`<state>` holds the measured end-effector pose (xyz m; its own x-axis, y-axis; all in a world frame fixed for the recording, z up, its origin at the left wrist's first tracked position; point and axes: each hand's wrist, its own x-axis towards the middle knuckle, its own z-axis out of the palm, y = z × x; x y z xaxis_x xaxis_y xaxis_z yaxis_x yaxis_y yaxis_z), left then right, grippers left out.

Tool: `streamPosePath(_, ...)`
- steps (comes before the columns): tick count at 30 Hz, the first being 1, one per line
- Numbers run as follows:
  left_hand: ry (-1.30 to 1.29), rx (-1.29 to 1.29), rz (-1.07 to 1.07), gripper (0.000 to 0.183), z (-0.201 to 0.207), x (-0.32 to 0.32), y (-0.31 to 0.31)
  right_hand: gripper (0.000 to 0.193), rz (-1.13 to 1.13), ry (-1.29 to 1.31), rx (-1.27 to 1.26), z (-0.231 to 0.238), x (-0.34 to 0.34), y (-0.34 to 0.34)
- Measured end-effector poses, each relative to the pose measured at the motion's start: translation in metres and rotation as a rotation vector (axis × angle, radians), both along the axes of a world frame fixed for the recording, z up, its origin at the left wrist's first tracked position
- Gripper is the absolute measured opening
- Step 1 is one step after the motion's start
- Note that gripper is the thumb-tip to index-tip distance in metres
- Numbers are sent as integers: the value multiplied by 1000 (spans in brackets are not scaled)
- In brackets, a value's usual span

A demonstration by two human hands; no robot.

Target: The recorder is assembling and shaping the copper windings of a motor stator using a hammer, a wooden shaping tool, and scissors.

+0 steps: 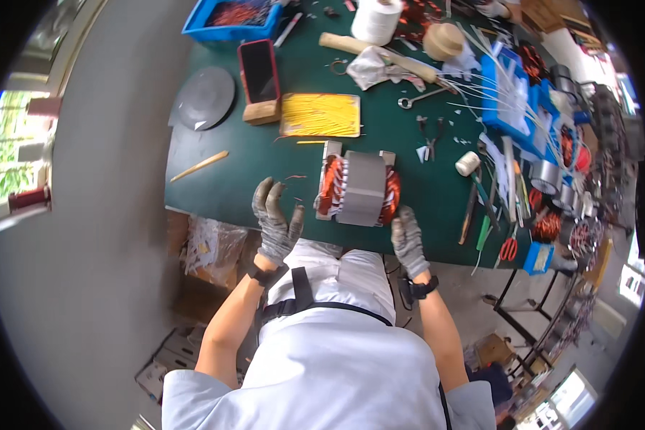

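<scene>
In front of me a motor stator (364, 188) lies on its side, a grey steel core with copper windings bulging from both ends and white lacing on the left one. A metal stand (331, 148) shows beneath it. My left hand (276, 223), in a grey glove, hovers over the table's near edge, left of the stator, its fingers spread and holding nothing. Close to the stator's lower right end is my right hand (409, 245), gloved too, with fingers stretched out; whether they touch the winding I cannot tell. Short wire scraps (295, 177) lie beyond my left hand.
Beyond the stator are a tray of yellow sleeves (321, 115), a phone (259, 72) on a wooden block and a grey disc (206, 98). A thin stick (199, 166) lies left. Pliers (430, 136), red-handled scissors (509, 249) and blue bins (505, 89) crowd the right.
</scene>
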<state>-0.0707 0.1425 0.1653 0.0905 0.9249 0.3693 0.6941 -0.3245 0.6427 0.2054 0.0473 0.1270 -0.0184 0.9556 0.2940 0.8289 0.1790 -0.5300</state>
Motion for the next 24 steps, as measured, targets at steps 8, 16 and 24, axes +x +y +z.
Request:
streamPosePath(8, 52, -448, -459, 21, -49, 24, 5, 35, -220, -59, 150, -51, -34, 10)
streamPosePath(16, -491, -1257, -214, 45, -13, 54, 94, 27, 86, -150, -346, -24, 0, 107)
streamPosePath(24, 128, -1007, 79, 60, -71, -4, 61, 32, -633, 1032, -701, -71, 165, 1)
